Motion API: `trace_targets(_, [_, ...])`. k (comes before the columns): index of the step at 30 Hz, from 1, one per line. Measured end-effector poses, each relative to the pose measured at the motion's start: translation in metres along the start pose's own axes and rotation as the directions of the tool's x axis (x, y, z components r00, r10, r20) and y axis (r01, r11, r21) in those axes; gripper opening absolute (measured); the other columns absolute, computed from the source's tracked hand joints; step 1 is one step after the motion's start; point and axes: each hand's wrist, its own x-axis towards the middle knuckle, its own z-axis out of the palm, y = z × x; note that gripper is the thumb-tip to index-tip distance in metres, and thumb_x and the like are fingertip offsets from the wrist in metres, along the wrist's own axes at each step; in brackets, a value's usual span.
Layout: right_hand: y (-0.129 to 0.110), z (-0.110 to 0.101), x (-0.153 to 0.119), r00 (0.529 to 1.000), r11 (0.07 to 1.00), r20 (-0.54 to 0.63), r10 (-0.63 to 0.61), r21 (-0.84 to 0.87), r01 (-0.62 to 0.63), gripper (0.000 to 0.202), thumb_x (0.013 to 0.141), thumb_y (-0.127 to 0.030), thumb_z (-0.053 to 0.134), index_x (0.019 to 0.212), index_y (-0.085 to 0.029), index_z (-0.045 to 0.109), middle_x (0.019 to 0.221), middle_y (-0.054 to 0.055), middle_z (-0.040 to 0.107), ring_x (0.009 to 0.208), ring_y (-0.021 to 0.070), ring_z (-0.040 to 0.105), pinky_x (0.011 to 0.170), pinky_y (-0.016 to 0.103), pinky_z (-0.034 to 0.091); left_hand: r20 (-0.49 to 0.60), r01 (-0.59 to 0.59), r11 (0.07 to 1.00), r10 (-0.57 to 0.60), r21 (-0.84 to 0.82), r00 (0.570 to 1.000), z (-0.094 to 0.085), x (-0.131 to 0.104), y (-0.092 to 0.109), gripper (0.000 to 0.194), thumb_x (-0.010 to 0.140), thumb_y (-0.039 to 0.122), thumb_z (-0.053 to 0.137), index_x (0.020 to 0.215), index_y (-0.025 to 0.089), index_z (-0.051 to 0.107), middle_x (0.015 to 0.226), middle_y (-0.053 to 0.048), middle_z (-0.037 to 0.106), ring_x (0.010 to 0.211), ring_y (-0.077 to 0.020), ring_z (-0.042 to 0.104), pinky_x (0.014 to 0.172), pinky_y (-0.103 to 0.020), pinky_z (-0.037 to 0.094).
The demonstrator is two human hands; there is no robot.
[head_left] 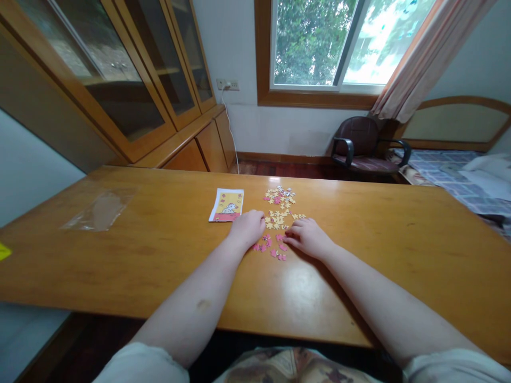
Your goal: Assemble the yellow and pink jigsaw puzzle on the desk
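Small jigsaw puzzle pieces lie in loose groups on the wooden table: a far mixed group (278,197), yellow pieces (275,219) in the middle, and pink pieces (262,244) closest to me. My left hand (248,227) rests at the left side of the yellow pieces, its fingers curled in; whatever they hold is hidden. On the other side, my right hand (306,236) has its fingers bent and drawn together, the tips at a pink puzzle piece (279,238). A picture card (227,206) with a white cartoon animal on yellow and pink lies just beyond my left hand.
A clear plastic bag (99,210) lies flat on the left of the table (159,266). Something yellow (3,251) shows at the left edge. Beyond stand a glass-doored cabinet (170,119), a dark armchair (361,143) and a bed (447,170).
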Motion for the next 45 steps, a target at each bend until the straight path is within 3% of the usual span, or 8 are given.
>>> trace_targets(7, [0.011, 0.007, 0.001, 0.998, 0.994, 0.001, -0.061, 0.096, 0.061, 0.02, 0.09, -0.034, 0.059, 0.1, -0.025, 0.075, 0.089, 0.006, 0.069, 0.085, 0.0173, 0.06, 0.078, 0.03, 0.04, 0.157, 0.135, 0.986, -0.15, 0.102, 0.976, -0.009, -0.025, 0.022, 0.031, 0.092, 0.025, 0.035, 0.103, 0.012, 0.062, 0.097, -0.016, 0.067, 0.092, -0.0275, 0.067, 0.075, -0.036, 0.051])
trace_targets(13, [0.015, -0.001, -0.001, 0.999, 0.994, -0.011, -0.033, 0.1, 0.034, 0.022, 0.091, -0.022, 0.053, 0.098, -0.022, 0.074, 0.086, 0.006, 0.068, 0.082, 0.0161, 0.061, 0.079, 0.028, 0.043, 0.252, 0.071, 0.985, -0.11, 0.16, 0.961, -0.006, -0.049, 0.047, 0.032, 0.091, 0.018, 0.039, 0.115, 0.009, 0.058, 0.11, -0.021, 0.061, 0.103, -0.0291, 0.062, 0.084, -0.039, 0.05])
trace_targets(20, [0.004, -0.002, 0.001, 0.999, 1.0, 0.037, 0.015, 0.004, -0.015, 0.023, 0.089, -0.036, 0.059, 0.091, -0.021, 0.076, 0.083, 0.006, 0.069, 0.078, 0.016, 0.062, 0.075, 0.027, 0.044, 0.194, 0.0, 0.983, -0.036, 0.184, 0.98, 0.012, -0.066, 0.068, 0.044, 0.091, 0.016, 0.038, 0.13, 0.005, 0.052, 0.119, -0.023, 0.06, 0.108, -0.0293, 0.058, 0.083, -0.037, 0.052])
trace_targets(24, [0.014, -0.004, 0.0, 0.996, 0.997, 0.059, 0.065, 0.033, -0.068, 0.02, 0.088, -0.031, 0.06, 0.09, -0.022, 0.077, 0.084, 0.006, 0.07, 0.077, 0.0155, 0.063, 0.075, 0.026, 0.046, 0.175, -0.033, 0.987, 0.004, 0.16, 0.985, 0.025, -0.067, 0.076, 0.069, 0.089, 0.042, 0.05, 0.146, 0.007, 0.035, 0.152, -0.022, 0.031, 0.14, -0.0345, 0.03, 0.11, -0.048, 0.033])
trace_targets(28, [0.021, -0.009, -0.002, 0.986, 0.984, 0.062, 0.157, 0.071, -0.161, 0.017, 0.085, -0.029, 0.061, 0.085, -0.022, 0.076, 0.085, 0.005, 0.07, 0.075, 0.0154, 0.063, 0.073, 0.025, 0.047, 0.197, -0.003, 0.992, -0.023, 0.13, 0.98, 0.042, -0.063, 0.079, 0.089, 0.083, 0.06, 0.051, 0.15, 0.008, 0.025, 0.157, -0.02, 0.015, 0.144, -0.0381, 0.016, 0.115, -0.053, 0.022])
trace_targets(34, [0.019, -0.009, -0.001, 0.956, 0.94, 0.081, 0.281, 0.176, -0.291, 0.006, 0.076, -0.021, 0.064, 0.078, -0.019, 0.07, 0.08, 0.004, 0.068, 0.069, 0.0137, 0.061, 0.064, 0.022, 0.045, 0.171, -0.053, 0.995, 0.038, 0.08, 0.985, 0.064, -0.063, 0.082, 0.093, 0.083, 0.066, 0.044, 0.151, 0.006, 0.022, 0.157, -0.021, 0.012, 0.145, -0.0387, 0.008, 0.117, -0.054, 0.014])
trace_targets(40, [0.022, -0.005, 0.0, 0.935, 0.886, 0.098, 0.341, 0.298, -0.354, 0.007, 0.074, -0.017, 0.061, 0.073, -0.02, 0.067, 0.073, 0.0, 0.07, 0.062, 0.0119, 0.058, 0.059, 0.022, 0.043, 0.192, -0.155, 0.988, 0.147, 0.029, 0.97, 0.06, -0.06, 0.083, 0.096, 0.084, 0.07, 0.035, 0.15, 0.002, 0.019, 0.157, -0.022, 0.008, 0.146, -0.0336, 0.003, 0.119, -0.05, 0.011])
trace_targets(45, [0.024, -0.006, 0.0, 0.913, 0.833, 0.08, 0.399, 0.386, -0.397, 0.008, 0.076, -0.024, 0.066, 0.079, -0.021, 0.072, 0.074, 0.0, 0.072, 0.065, 0.0134, 0.06, 0.061, 0.023, 0.044, 0.127, -0.002, 0.998, -0.007, 0.069, 0.992, 0.06, -0.059, 0.08, 0.098, 0.081, 0.071, 0.038, 0.15, 0.004, 0.021, 0.157, -0.023, 0.011, 0.145, -0.0395, 0.002, 0.115, -0.06, 0.007])
